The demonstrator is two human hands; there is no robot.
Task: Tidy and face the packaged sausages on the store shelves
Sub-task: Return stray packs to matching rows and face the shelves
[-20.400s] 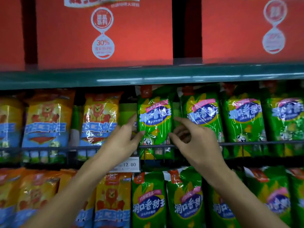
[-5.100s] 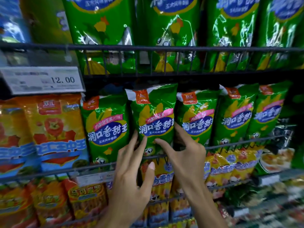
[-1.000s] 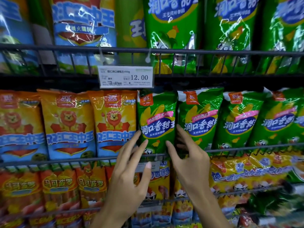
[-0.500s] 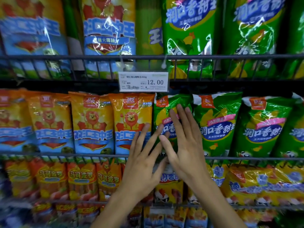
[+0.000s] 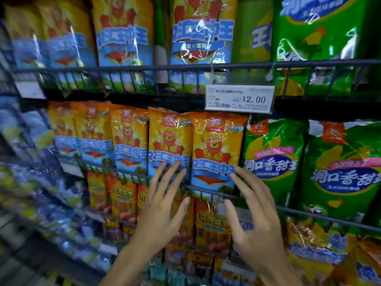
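Orange sausage packs with a lion and a blue banner stand in a row on the middle wire shelf. My left hand [image 5: 165, 205] is open, fingers spread, its fingertips at the lower part of one orange lion pack [image 5: 169, 141]. My right hand [image 5: 253, 211] is open too, fingers spread, its fingertips at the right lower edge of the neighbouring orange lion pack [image 5: 216, 149]. Neither hand holds anything. Green sausage packs [image 5: 272, 153] stand to the right of the orange ones.
A wire shelf rail [image 5: 208, 189] runs in front of the packs' bottoms. A white price tag reading 12.00 [image 5: 240, 99] hangs from the upper rail [image 5: 185, 66]. More orange and green packs fill the shelf above; smaller red-orange packs [image 5: 121, 199] sit below.
Both hands have moved left from the green pack to the two orange lion packs and have spread apart. The view has also swung left and closer.
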